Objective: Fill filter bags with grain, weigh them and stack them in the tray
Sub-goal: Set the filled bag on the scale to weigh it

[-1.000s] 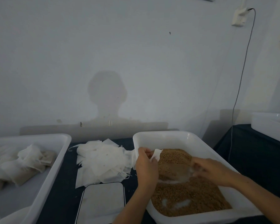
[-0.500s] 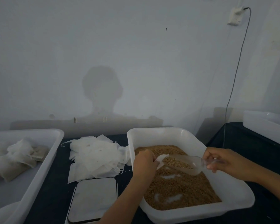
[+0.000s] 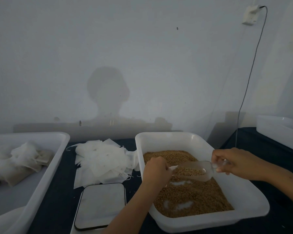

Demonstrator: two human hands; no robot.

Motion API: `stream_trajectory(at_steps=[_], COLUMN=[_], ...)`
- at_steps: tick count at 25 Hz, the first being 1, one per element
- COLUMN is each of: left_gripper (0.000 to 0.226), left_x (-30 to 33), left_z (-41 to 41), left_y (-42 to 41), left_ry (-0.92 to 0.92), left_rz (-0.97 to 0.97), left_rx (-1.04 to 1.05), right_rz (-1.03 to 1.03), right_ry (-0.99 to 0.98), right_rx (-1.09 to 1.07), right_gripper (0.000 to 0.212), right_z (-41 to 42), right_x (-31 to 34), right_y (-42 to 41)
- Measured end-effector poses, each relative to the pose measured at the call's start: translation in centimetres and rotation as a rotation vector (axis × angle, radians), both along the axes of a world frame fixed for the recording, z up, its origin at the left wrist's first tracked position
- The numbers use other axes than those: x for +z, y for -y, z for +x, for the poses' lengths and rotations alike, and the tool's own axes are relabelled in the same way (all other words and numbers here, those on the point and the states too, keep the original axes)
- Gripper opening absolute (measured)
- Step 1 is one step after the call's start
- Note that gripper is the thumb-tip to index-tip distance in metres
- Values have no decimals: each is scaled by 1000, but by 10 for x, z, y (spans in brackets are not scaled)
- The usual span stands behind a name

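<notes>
Head view: the left hand [image 3: 156, 169] is curled closed over the grain tub [image 3: 161, 138], pinching a white filter bag [image 3: 170, 168] of which only a corner shows past the fingers. The right hand [image 3: 233, 163] grips the handle of a clear plastic scoop [image 3: 192, 171]; the scoop holds brown grain and its mouth points at the bag, just beside the left hand. Both hands hover above the grain [image 3: 193, 198] that fills the tub. Left of the tub, a loose heap of empty filter bags [image 3: 101, 159] lies on the dark table [image 3: 57, 200], with a flat scale [image 3: 101, 205] nearer the camera. Farther left of the tub stands a white tray [image 3: 46, 176] with filled bags [image 3: 15, 168] lying in it.
</notes>
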State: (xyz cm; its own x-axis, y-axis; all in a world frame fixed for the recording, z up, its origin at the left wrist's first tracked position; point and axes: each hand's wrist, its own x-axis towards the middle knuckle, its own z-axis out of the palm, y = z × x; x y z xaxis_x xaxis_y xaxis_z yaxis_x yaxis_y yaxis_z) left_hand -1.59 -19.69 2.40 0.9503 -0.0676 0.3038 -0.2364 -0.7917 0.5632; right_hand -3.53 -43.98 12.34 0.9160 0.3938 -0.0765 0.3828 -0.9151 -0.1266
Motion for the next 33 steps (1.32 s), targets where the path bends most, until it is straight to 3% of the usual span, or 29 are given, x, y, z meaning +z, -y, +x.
stream_trajectory(at_steps=[9, 27, 33], left_gripper=[19, 22, 24], left_x=[-4, -7, -6], left_z=[3, 4, 4], left_y=[1, 0, -2], left_ry=[28, 6, -9], left_rz=[14, 45, 23], left_rx=[-67, -100, -91], right_rz=[-201, -247, -178], right_ry=[13, 74, 57], right_rx=[38, 82, 58], right_gripper=[16, 18, 15], right_z=[4, 7, 5], right_x=[23, 37, 31], right_y=[-15, -20, -17])
